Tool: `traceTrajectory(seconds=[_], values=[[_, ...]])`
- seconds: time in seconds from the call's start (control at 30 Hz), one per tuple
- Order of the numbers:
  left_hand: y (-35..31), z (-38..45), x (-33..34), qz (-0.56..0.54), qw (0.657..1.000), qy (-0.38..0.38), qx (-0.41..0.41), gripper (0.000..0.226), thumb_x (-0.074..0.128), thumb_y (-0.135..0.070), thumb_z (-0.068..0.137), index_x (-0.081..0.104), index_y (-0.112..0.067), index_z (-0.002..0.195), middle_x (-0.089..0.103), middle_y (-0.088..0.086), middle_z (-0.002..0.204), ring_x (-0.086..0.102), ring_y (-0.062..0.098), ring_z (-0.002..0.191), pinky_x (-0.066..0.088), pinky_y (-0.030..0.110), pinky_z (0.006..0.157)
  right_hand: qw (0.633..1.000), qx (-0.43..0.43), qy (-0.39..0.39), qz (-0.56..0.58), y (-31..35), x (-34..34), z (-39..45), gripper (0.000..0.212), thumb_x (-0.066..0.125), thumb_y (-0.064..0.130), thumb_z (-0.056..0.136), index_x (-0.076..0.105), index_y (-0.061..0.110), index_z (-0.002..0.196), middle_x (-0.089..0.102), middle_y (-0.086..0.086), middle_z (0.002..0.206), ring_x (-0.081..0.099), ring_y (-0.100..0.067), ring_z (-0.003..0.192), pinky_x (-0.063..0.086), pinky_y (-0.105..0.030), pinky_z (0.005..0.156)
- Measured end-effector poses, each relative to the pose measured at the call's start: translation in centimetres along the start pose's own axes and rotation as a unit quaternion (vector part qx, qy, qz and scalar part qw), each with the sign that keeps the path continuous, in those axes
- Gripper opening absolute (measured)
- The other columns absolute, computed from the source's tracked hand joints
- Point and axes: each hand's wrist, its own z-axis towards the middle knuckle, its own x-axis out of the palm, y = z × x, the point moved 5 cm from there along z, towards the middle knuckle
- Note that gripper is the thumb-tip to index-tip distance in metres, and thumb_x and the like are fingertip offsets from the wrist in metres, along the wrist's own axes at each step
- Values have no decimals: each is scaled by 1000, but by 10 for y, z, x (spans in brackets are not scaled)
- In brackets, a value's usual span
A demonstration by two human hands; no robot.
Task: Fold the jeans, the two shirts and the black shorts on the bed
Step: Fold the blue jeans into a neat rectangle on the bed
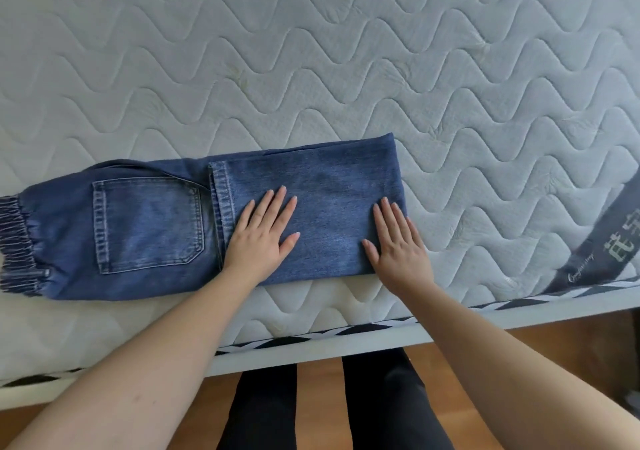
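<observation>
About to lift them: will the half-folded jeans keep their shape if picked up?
Probably not: the jeans are layered cloth, held flat only by the left hand and right hand. The elastic waistband end would likely droop. Denim looks fairly heavy.

We note blue matt denim jeans (242,221) with stitched seams and an elasticated waistband, a white quilted fabric mattress (311,51) with wavy stitching, and a smooth brown wooden floor (318,397).
</observation>
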Motion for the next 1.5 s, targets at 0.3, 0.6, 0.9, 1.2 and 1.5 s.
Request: traceTrajectory(seconds=[0.3, 0.6, 0.9, 1.2, 1.5], values=[[46, -27, -12, -22, 995, 9, -97, 61, 25, -46, 102, 21, -19, 157, 12, 4, 165, 16, 20, 151, 21, 45, 120, 999, 46, 0, 20, 22, -8, 1, 66, 31, 44, 99, 23, 10, 154, 18, -7, 162, 18, -24, 149, 10, -37, 121], [91, -37, -47, -406, 788, -101, -452, 52, 75, -28, 85, 52, -11, 129, 54, 6, 122, 62, 21, 93, 48, 29, 85, 990, -57, 2, 130, 129, -26, 33, 54, 33, 30, 104, 23, 13, 155, 19, -2, 162, 11, -19, 151, 10, -35, 122], [111, -22, -48, -426, 809, 48, -401, 22, 70, -35, 90, 67, -16, 102, 61, -8, 83, 60, 15, 82, 46, 27, 71, 958, -102, 68, 260, 224, -43, 68, 52, 31, 13, 104, 22, 16, 155, 20, 2, 162, 12, -12, 149, 13, -26, 119], [171, -89, -66, -426, 829, -121, -341, 25, 67, -15, 90, 66, -16, 115, 59, -3, 98, 56, 10, 85, 45, 21, 81, 757, 179, 149, 611, 248, -40, 96, 45, 39, 15, 99, 50, 28, 141, 59, 6, 131, 58, -8, 111, 40, -32, 104], [279, -151, -71, -254, 842, -229, -417, 35, 66, -15, 87, 60, -10, 121, 60, 11, 117, 57, 31, 107, 46, 44, 91, 648, 241, 104, 715, 249, -34, 123, 11, 49, 10, 101, 60, 9, 100, 64, -10, 91, 63, -20, 85, 55, -28, 82]])
